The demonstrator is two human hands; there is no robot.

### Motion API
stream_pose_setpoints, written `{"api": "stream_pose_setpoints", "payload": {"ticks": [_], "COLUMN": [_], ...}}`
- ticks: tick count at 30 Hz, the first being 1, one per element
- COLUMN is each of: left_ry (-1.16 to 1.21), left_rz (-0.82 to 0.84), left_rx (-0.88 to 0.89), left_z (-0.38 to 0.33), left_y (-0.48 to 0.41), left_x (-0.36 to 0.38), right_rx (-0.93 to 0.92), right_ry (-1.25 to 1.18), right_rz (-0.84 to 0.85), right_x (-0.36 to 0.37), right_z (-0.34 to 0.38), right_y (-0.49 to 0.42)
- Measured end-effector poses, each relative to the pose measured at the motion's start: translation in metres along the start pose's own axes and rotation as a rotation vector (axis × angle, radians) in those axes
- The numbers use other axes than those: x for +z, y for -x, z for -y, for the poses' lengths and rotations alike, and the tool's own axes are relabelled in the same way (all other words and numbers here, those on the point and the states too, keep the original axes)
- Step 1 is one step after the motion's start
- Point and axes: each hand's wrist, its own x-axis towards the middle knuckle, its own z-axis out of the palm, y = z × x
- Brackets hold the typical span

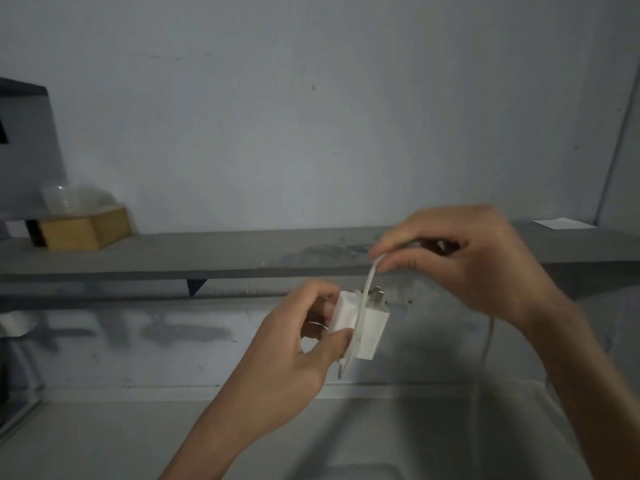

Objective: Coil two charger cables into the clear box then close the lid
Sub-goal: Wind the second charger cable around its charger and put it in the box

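My left hand (298, 348) grips a white charger plug (367, 323) in front of me, metal prongs pointing up. Its white cable (370, 278) wraps across the plug's body. My right hand (460, 258), above and to the right, pinches the cable between thumb and fingertips. More of the cable (487, 341) hangs down below my right wrist. The clear box (408, 427) lies below my hands at the bottom of the view, faint and partly hidden by my forearms. I see no second cable.
A grey shelf (207, 252) runs along the wall behind my hands. At its left end stand a wooden hexagonal box (86, 228) and clear plastic cups (69, 199). A white paper (564, 223) lies at the shelf's far right.
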Motion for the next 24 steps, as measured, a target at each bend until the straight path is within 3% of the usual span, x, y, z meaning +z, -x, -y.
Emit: {"api": "stream_pose_setpoints", "payload": {"ticks": [8,11,19,24], "left_ry": [0.149,0.245,0.481,0.550], "left_rz": [0.081,0.062,-0.100,-0.354], "left_rx": [0.081,0.046,-0.201,-0.271], "left_z": [-0.020,-0.014,0.009,0.028], "left_y": [0.011,0.006,-0.018,-0.045], "left_x": [-0.015,-0.015,0.003,0.014], "right_rx": [0.225,0.292,0.796,0.848], "right_ry": [-0.568,-0.757,-0.870,-0.666], "right_rz": [0.067,0.004,-0.182,0.023], "right_x": [0.056,0.089,0.150,0.157], "right_z": [-0.029,-0.030,-0.003,0.022], "right_y": [0.007,0.029,0.100,0.127]}}
